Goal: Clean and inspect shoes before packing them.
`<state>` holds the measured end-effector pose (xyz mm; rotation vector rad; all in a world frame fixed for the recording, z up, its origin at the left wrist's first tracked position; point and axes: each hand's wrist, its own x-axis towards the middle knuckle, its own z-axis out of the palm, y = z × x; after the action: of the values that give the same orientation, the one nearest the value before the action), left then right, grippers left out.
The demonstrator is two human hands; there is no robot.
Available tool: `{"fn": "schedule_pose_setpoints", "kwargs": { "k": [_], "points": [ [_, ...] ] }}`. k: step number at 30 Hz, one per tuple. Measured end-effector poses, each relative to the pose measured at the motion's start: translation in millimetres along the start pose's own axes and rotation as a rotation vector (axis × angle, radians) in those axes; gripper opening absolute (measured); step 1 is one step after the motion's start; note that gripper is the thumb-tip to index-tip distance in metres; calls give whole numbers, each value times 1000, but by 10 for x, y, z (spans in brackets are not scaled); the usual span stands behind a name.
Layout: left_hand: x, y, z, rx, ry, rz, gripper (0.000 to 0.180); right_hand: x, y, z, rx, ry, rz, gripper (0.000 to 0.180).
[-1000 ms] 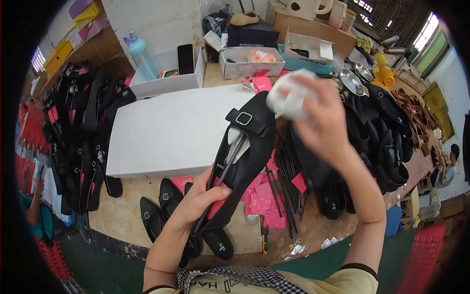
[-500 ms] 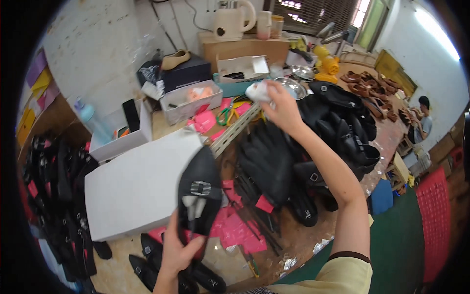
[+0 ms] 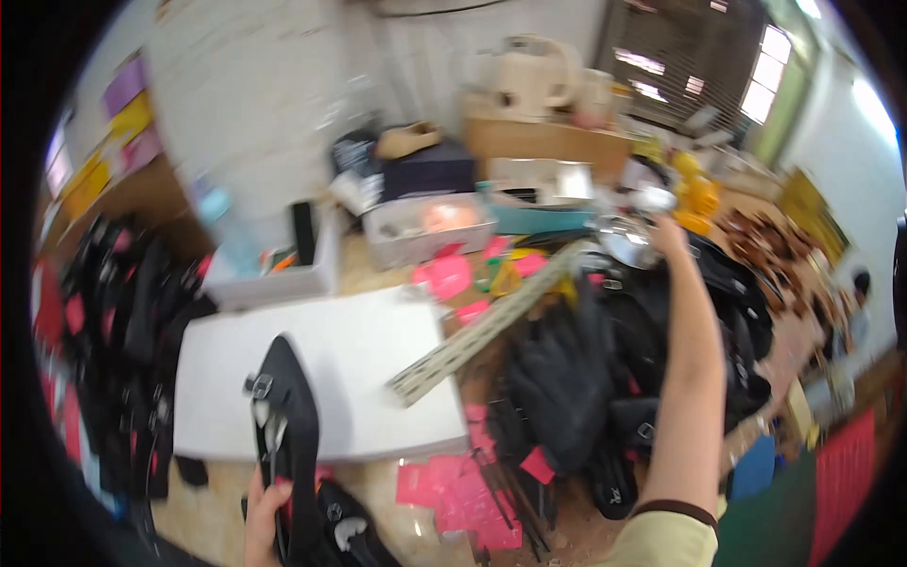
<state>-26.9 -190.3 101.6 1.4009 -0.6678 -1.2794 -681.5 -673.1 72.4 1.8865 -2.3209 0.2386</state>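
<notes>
The right hand (image 3: pixel 666 231) has swung away from the shoe (image 3: pixel 288 435) to the far metal bowl (image 3: pixel 625 236); its grip is too blurred to tell. The left hand (image 3: pixel 265 515) has lowered the black shoe, fingers clamped on it, over the white board (image 3: pixel 378 369) on the surface, so work on it has paused.

The shoe upper (image 3: pixel 288 444) is glossy black with a silver buckle, lying against a plain white board (image 3: pixel 331 378). Bright pink paper tags (image 3: pixel 463 487) dot the tan table (image 3: pixel 378 269).

The cluttered workbench (image 3: pixel 378 269) bears a white board (image 3: pixel 359 378), pink tags (image 3: pixel 453 487), black shoe uppers (image 3: pixel 567 378) and boxes (image 3: pixel 430 227).
</notes>
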Motion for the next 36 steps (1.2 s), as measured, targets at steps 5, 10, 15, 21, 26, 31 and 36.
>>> {"fn": "schedule_pose_setpoints", "kwargs": {
  "k": [5, 10, 15, 21, 26, 31, 36],
  "points": [
    [159, -275, -543, -384, -129, -203, 43, 35, 1989, -801, 610, -25, -366, 44],
    [-799, -257, -788, -284, 308, -71, 43, -1510, -337, -534, 763, -51, -527, 39],
    [-1232, -671, -1804, -413, 482, 23, 48, -4205, -1844, -1197, 786, -314, -646, 33],
    [-1106, -272, -2735, -516, 507, 65, 44, -5632, -2421, -568, 1182, -524, -375, 30],
    [-759, -137, -3152, -312, 590, 285, 34, -6342, -2824, -660, 1243, -573, -248, 29],
    [-220, 36, -3571, -321, 566, 424, 28, -6484, -2990, -780, 1024, -533, -339, 28],
    [990, 1029, -4411, 556, 1134, 398, 98, -6513, -2955, -951, 894, -481, -334, 29]
  ]
}}
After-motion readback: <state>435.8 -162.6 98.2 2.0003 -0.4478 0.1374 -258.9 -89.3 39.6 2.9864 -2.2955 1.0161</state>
